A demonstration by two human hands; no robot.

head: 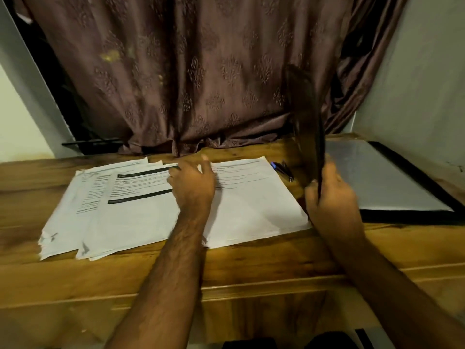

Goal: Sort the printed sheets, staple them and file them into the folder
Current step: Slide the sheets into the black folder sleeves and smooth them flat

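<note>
Head view. Wooden desk (251, 273) as landmark. Printed sheets (130, 210) spread in overlapping stacks across desk centre and left. Left hand (192, 186) rests on sheets at desk centre, fingers relaxed and apart, gripping nothing. Folder (392, 182) lies open at desk's right end; its dark cover flap (308, 127) stands upright, blurred. Right hand (332, 195) clamped on flap's lower edge. Pen-like item (283, 170) between sheets and flap, indistinct. Brown curtain (201, 71) behind desk.
</note>
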